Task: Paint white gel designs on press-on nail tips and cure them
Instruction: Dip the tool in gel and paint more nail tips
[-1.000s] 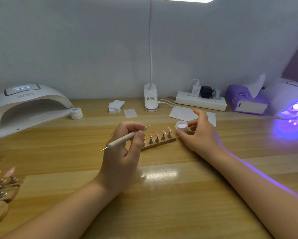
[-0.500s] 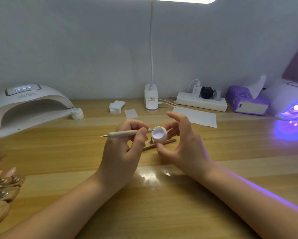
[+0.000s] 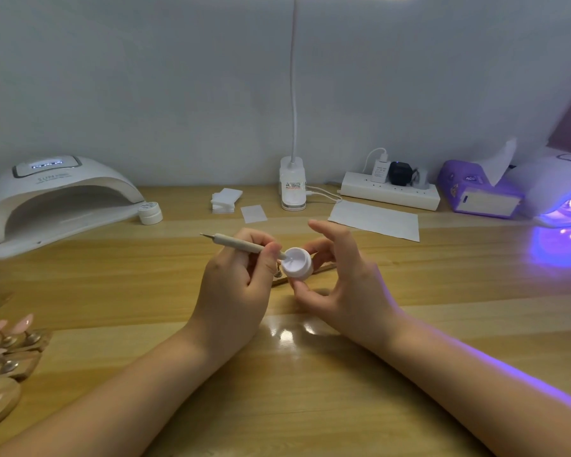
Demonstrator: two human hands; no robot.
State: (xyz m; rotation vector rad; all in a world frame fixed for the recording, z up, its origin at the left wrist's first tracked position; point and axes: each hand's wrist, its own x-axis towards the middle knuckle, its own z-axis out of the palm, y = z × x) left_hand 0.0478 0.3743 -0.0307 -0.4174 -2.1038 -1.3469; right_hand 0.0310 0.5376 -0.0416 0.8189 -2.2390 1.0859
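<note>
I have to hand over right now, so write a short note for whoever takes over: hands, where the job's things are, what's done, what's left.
Left hand grips the dotting pen, its tip dipped in the open gel pot.
Right hand pinches that pot, raised off the table.
The nail-tip stand lies right behind the hands, mostly hidden; I cannot tell what is painted.
More stands with pink tips sit at the far left edge.
The right lamp glows purple; the left lamp stands empty.
Left: paint the designs, then cure.
</note>
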